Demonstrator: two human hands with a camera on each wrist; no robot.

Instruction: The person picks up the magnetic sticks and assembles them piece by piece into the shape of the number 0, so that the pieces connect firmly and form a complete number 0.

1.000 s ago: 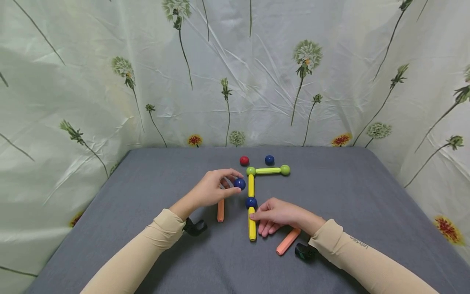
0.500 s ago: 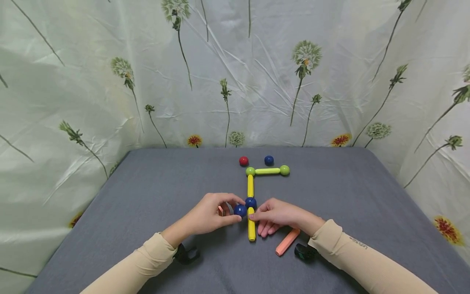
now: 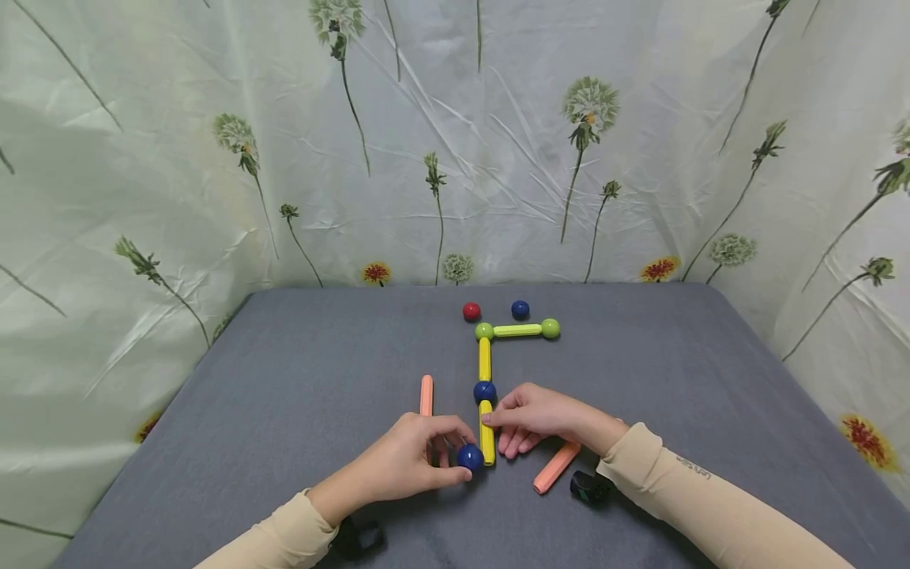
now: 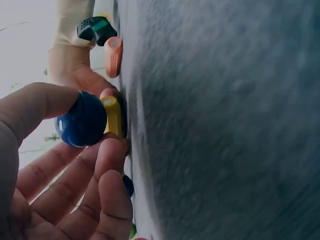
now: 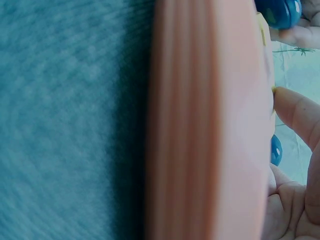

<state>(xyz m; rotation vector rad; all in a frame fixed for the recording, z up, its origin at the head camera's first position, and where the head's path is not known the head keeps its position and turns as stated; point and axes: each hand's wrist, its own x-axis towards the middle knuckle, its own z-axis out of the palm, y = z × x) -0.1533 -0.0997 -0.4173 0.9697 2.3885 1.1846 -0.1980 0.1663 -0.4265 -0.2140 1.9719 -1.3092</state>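
In the head view my left hand (image 3: 415,460) pinches a blue ball (image 3: 470,457) close beside the near end of a yellow rod (image 3: 487,444). The left wrist view shows that ball (image 4: 84,120) between thumb and fingers, in front of the rod's end; whether they touch I cannot tell. My right hand (image 3: 543,415) holds the same rod from the right, thumb and index finger at its sides. The rod's far end meets another blue ball (image 3: 485,392). From there a second yellow rod (image 3: 485,359) runs to a green ball (image 3: 484,332).
A yellow-green rod (image 3: 517,331) joins that ball to another green ball (image 3: 550,329). Behind lie a loose red ball (image 3: 472,311) and blue ball (image 3: 520,310). One orange rod (image 3: 426,393) lies beyond the left hand, another (image 3: 557,469) under the right wrist.
My left hand has brought the blue ball toward the near edge, from beside the far yellow rod to the near rod's free end. The right hand has stayed put.
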